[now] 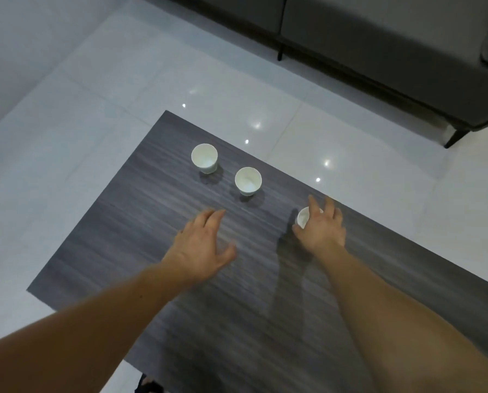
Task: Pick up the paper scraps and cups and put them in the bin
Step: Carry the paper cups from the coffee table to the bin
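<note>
Three white paper cups stand upright on a dark wood-grain table (157,251). The far cup (204,158) is nearest the table's back corner, and the middle cup (248,180) stands just right of it. My right hand (320,225) is over the third cup (303,217), fingers spread around it, thumb at its near side; only part of the rim shows. My left hand (204,245) hovers flat over bare table with fingers straight, short of the middle cup and holding nothing. No paper scraps or bin are in view.
Glossy white floor tiles (67,165) surround the table on the left and far sides. A dark grey sofa (393,52) on thin black legs stands beyond the table at the upper right. A grey wall is at the far left.
</note>
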The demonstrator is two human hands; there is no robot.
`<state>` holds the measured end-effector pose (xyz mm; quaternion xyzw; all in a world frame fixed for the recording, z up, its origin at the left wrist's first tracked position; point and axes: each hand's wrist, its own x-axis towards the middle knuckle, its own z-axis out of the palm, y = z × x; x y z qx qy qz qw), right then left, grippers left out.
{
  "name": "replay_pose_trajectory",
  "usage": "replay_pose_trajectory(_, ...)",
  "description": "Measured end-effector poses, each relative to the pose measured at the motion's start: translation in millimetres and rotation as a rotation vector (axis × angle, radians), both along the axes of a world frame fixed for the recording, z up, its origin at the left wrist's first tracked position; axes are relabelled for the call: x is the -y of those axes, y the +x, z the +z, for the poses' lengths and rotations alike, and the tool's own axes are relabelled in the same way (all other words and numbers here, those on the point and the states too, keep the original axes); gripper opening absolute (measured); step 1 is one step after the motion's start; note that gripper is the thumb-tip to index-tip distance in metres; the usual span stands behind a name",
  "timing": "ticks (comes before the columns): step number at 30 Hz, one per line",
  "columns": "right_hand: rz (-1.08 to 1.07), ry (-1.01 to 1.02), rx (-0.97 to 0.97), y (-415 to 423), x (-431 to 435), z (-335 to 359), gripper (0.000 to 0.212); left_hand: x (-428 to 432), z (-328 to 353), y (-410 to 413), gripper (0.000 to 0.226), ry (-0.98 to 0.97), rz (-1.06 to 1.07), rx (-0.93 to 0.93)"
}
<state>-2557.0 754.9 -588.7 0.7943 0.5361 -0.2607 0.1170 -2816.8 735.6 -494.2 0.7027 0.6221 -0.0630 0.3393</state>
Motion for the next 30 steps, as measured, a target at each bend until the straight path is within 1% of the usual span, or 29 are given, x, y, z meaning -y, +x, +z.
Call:
replay_pose_trajectory(3, 0.021, -0.021, -0.036, 0.7, -2.0, -17.4, 0.078, 4.6, -17.0, -2.8, 0.08, -0.055, -0.006, 0.006)
replay_pose_trajectory(6, 0.021, 0.012, -0.111, -10.7, 4.8, -17.8, 0.062, 7.4, -24.8, -8.5, 0.083, -0.092, -0.002, 0.025)
replay_pose_trajectory(8, -0.065, 0.022, -0.266, -31.6, 7.6, -7.5, 0.058, 7.3, -26.8, -13.7, 0.086, -0.095, 0.0, 0.04)
replay_pose_trajectory(10, -0.154, 0.031, -0.547, -60.3, 9.0, 7.2, 0.059, 7.4, -26.9, -19.5, 0.092, -0.107, 0.005, 0.041)
replay_pose_trajectory(12, -0.165, -0.003, -0.822, -91.4, 8.5, 24.5, 0.056, 8.8, -25.2, -25.4, 0.097, -0.105, 0.025, 0.043)
replay_pose_trajectory(13, -0.138, -0.032, -0.917, -105.5, 8.2, 32.1, 0.054, 10.2, -23.9, -28.6, 0.098, -0.095, 0.04, 0.048)
replay_pose_trajectory(15, -0.055, -0.08, -1.018, -130.2, 6.5, 43.6, 0.053, 12.8, -21.7, -36.5, 0.093, -0.059, 0.091, 0.077)
replay_pose_trajectory(17, 0.028, -0.132, -1.082, -148.8, 4.2, 49.3, 0.056, 16.0, -20.2, -47.7, 0.078, -0.015, 0.172, 0.125)
replay_pose_trajectory(19, 0.096, -0.165, -1.114, -160.5, -3.2, 51.3, 0.062, 19.2, -19.9, -62.6, 0.066, 0.032, 0.247, 0.133)
replay_pose_trajectory(20, 0.127, -0.13, -1.083, -162.5, -9.9, 50.4, 0.065, 21.6, -20.3, -70.8, 0.063, 0.049, 0.282, 0.12)
replay_pose_trajectory(21, 0.164, -0.03, -0.982, -162.2, -19.2, 47.2, 0.067, 24.6, -20.9, -79.2, 0.063, 0.057, 0.319, 0.107)
replay_pose_trajectory(24, 0.266, 0.412, -0.459, -151.4, -59.1, 30.2, 0.072, 40.2, -23.6, -102.8, 0.062, 0.026, 0.428, 0.093)
replay_pose_trajectory(25, 0.27, 0.462, -0.345, -147.0, -72.4, 23.7, 0.076, 46.4, -24.6, -109.4, 0.061, 0.019, 0.459, 0.091)
replay_pose_trajectory(26, 0.275, 0.429, -0.268, -143.3, -84.2, 15.7, 0.081, 53.1, -25.3, -115.5, 0.059, 0.017, 0.495, 0.091)
replay_pose_trajectory(28, 0.302, 0.242, -0.162, -137.4, -99.4, -2.3, 0.09, 67.1, -24.3, -126.2, 0.056, 0.021, 0.563, 0.097)
replay_pose_trajectory(30, 0.318, 0.09, -0.083, -134.2, -102.3, -17.8, 0.09, 79.3, -21.2, -134.4, 0.057, 0.068, 0.595, 0.078)
